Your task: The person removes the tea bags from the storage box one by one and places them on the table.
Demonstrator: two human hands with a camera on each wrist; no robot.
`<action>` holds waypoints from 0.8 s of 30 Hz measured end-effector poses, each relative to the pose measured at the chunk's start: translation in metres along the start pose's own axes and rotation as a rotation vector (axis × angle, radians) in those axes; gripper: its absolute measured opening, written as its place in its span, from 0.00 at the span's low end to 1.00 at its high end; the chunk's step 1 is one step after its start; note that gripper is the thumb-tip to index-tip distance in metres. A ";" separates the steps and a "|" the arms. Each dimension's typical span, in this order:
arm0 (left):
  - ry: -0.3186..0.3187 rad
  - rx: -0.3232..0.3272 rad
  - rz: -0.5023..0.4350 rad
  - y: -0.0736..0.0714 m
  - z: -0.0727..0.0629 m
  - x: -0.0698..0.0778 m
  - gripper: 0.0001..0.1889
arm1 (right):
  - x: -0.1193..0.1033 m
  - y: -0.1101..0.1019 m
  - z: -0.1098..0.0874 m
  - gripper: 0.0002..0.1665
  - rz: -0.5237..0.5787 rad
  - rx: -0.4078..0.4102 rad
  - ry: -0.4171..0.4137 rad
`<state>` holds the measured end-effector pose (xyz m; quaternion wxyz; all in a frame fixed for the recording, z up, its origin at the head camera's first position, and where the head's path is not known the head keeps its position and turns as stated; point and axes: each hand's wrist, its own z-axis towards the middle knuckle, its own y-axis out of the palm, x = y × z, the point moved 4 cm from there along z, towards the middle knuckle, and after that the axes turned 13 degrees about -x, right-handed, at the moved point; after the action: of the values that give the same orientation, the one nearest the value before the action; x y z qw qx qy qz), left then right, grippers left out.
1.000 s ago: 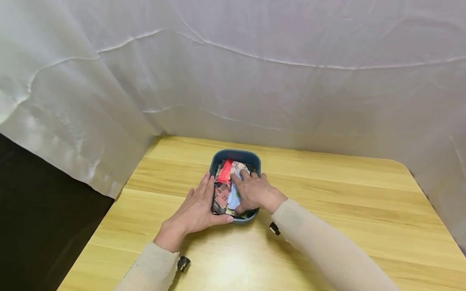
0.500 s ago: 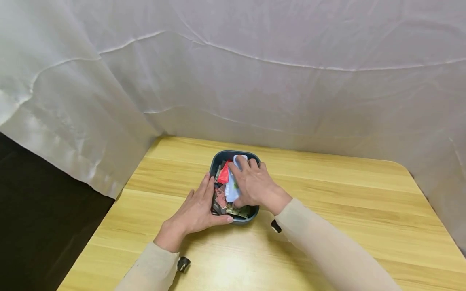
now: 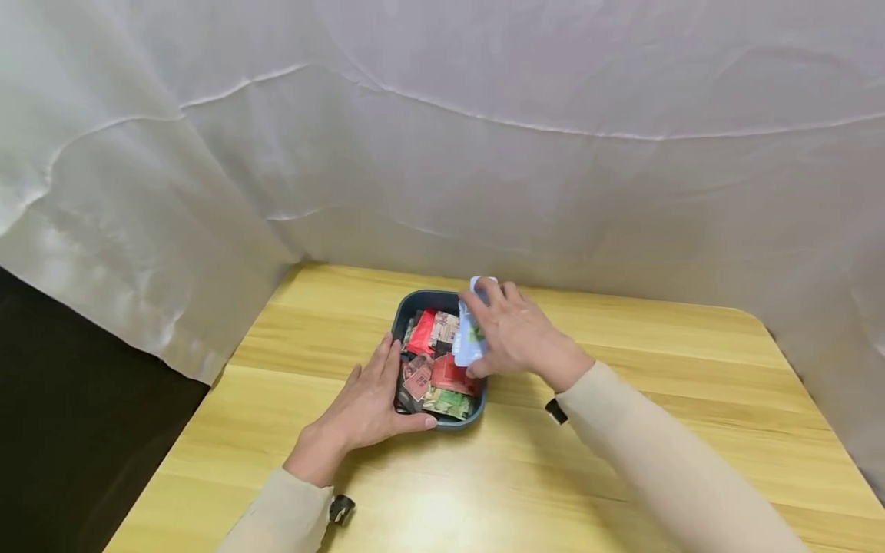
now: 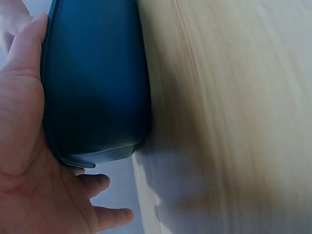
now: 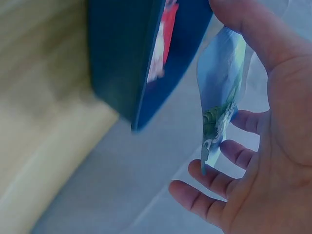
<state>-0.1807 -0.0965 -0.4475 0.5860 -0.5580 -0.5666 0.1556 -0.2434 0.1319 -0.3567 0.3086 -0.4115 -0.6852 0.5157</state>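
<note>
A dark blue plastic bin [image 3: 462, 424] stands on the table, filled with small packets. My left hand [image 3: 359, 411] rests against its left side, fingers straight and the thumb along the near rim; the left wrist view shows the palm by the bin's wall [image 4: 97, 73]. My right hand [image 3: 518, 334] holds a light blue packet [image 3: 467, 342] with a green print above the bin's right rim. Seen from the right wrist, the packet [image 5: 219, 73] is pinched between thumb and fingertips, slightly bent, outside the bin's opening.
Inside the bin lie a bright red packet [image 3: 422, 332], a darker red packet [image 3: 452, 375], a green packet [image 3: 449, 402] and a pinkish one [image 3: 417, 379]. The wooden table [image 3: 622, 399] ends at a pale curtain [image 3: 553, 192] behind. Dark floor [image 3: 83, 399] shows at left.
My right hand has taken hold of the light blue packet and lifted it up and to the right, uncovering the red and green packets. The left hand stays at the bin.
</note>
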 end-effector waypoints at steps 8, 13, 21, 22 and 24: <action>-0.020 0.007 -0.004 -0.004 -0.004 -0.006 0.75 | 0.055 -0.014 0.003 0.75 -0.032 -0.056 0.104; -0.027 0.005 0.001 -0.006 -0.007 -0.009 0.75 | 0.071 -0.001 0.017 0.74 -0.019 -0.145 0.130; -0.026 0.009 0.007 -0.006 -0.014 -0.011 0.75 | 0.074 0.030 0.039 0.75 0.066 -0.234 0.102; -0.027 0.007 0.008 -0.006 -0.014 -0.011 0.75 | 0.074 0.033 0.041 0.75 0.073 -0.234 0.097; -0.024 0.008 0.009 -0.006 -0.015 -0.010 0.74 | 0.075 0.037 0.043 0.75 0.085 -0.234 0.095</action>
<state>-0.1741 -0.1137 -0.4440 0.5807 -0.5564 -0.5704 0.1668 -0.3060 0.1835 -0.4040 0.2684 -0.4973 -0.7072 0.4248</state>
